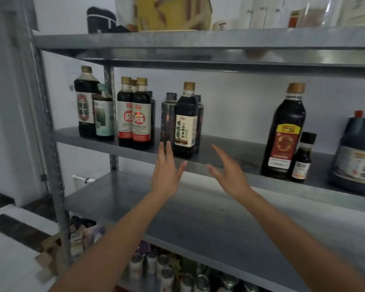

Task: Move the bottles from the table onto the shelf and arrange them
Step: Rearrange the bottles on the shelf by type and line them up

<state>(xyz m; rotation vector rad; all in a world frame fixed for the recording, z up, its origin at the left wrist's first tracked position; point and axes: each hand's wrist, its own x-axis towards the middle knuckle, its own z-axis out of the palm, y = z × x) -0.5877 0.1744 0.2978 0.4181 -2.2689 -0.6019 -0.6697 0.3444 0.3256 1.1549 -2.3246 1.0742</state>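
Dark sauce bottles stand on the grey metal shelf (230, 152). At the left are a tall soy bottle (85, 102) and a pale green bottle (104, 114), then a cluster with red and white labels (135, 114). In the middle stands a black bottle with a cream label (185, 121) among dark ones. At the right are a big bottle with a red label (286, 131), a small black-capped bottle (301, 159) and a large jug (356, 148). My left hand (167, 171) and my right hand (230, 171) are open and empty just in front of the middle bottles.
The shelf board below (209, 218) is bare under my arms. The bottom level holds several cans and jars (167, 268). The top shelf carries a yellow box (173, 13) and containers. A steel upright (51, 144) stands at the left, with cardboard on the floor.
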